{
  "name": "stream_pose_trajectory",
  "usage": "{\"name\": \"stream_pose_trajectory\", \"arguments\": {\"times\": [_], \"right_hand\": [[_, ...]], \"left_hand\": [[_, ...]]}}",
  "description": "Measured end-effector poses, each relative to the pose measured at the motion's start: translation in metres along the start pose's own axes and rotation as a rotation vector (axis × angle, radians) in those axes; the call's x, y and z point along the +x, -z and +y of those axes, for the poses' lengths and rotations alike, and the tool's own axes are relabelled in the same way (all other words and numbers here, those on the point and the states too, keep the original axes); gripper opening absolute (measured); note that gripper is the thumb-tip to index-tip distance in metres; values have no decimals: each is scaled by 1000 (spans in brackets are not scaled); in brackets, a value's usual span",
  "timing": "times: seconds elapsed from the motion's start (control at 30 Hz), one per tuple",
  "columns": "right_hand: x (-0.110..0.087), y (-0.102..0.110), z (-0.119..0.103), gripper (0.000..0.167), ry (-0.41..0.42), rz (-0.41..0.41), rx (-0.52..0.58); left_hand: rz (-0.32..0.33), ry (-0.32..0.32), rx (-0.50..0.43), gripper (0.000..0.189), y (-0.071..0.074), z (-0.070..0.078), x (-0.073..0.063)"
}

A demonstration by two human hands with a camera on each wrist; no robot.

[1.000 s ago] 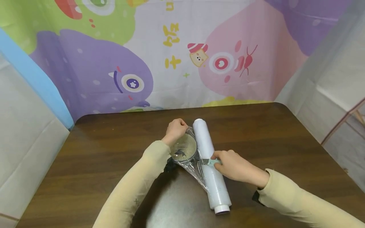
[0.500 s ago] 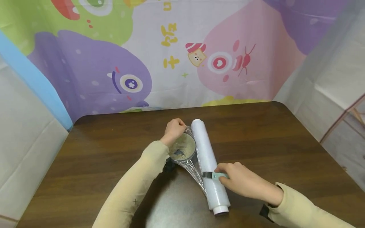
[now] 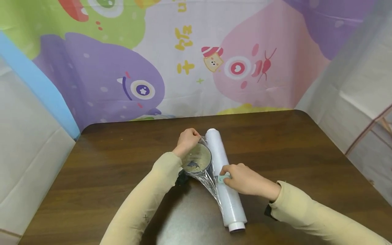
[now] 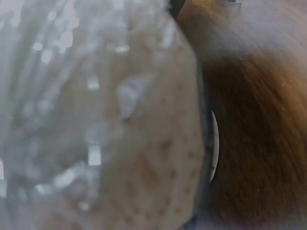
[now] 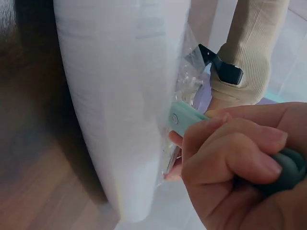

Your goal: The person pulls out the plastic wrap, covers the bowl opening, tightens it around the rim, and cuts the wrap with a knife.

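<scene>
A bowl (image 3: 200, 158) with a pale, speckled inside stands under clear cling film (image 3: 209, 182), which stretches from it to a thick white cling film roll (image 3: 219, 153) lying alongside. My left hand (image 3: 187, 140) pinches the film at the bowl's far rim, its forearm passing over the near left side. In the left wrist view the film-covered bowl (image 4: 158, 163) fills most of the picture and the hand is out of sight. My right hand (image 3: 245, 178) grips a small knife by its mint-green handle (image 5: 187, 117), over the roll's middle. Its blade points at the stretched film, mostly hidden.
Everything sits on a dark brown wooden table (image 3: 128, 177). A cartoon-printed cloth (image 3: 190, 88) hangs behind its far edge, and pale sheets (image 3: 352, 85) hang at the sides. The roll's core end (image 3: 237, 226) points toward the near side.
My right hand first drew the knife back toward the near right along the roll, then moved forward and left again to the film's edge. My left hand keeps its pinch at the bowl.
</scene>
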State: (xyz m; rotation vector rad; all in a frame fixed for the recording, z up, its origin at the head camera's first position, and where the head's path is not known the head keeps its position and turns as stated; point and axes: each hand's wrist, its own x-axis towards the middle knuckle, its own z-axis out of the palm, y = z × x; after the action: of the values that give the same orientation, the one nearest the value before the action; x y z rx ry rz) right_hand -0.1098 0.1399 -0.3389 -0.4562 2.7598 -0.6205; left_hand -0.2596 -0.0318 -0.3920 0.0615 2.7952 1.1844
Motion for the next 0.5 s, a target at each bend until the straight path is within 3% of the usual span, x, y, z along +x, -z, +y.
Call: {"name": "stream_pose_trajectory", "arguments": {"times": [0.23,0.5], "right_hand": [[-23,-13,5,18,8,33,54],[-55,-19,11,21,72,58,88]], "left_hand": [[10,-16,-1,15,-2,-1,0],[22,-22,-8,14,-1,-4,1]]}}
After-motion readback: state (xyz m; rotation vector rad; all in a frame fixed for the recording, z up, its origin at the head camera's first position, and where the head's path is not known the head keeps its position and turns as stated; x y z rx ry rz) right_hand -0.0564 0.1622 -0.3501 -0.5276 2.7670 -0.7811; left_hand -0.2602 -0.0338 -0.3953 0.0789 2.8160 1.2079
